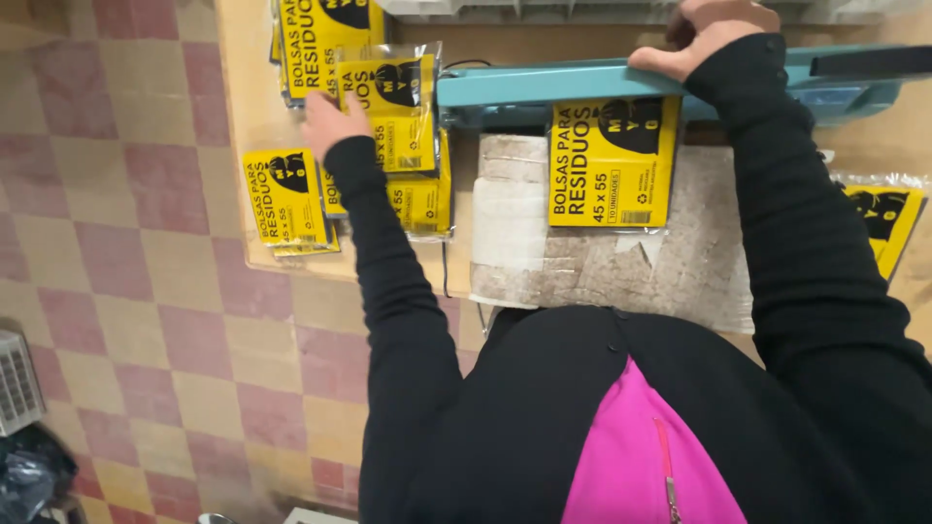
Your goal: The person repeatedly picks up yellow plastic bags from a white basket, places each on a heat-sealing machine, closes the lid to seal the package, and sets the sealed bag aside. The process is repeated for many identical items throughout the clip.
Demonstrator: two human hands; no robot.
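The right hand (707, 34) lies on top of the teal arm of a heat sealer (621, 82), fingers curled over its far edge and palm on the bar — closed around it. Just under that hand, a yellow packet of bags (612, 160) in clear film has its top edge tucked beneath the sealer arm, while the rest of it lies on a worn, pale board (582, 262) nearer the person's body.

The left hand (335, 121) is flat and open, fingers stretched out, resting on a loose pile of yellow packets (398, 102) of the same kind; it presses on them rather than gripping any one. More of that pile spreads around the hand: one packet (284, 197) lies to its outer side near the edge of the wooden surface (243, 87), and others overlap just beyond its fingertips.

Past the right forearm, another yellow packet (888, 228) pokes out at the far side. Both arms wear black sleeves, and a pink garment (641, 456) shows at the chest. Beside the left arm, the floor (146, 291) is a checker of pink and cream tiles.
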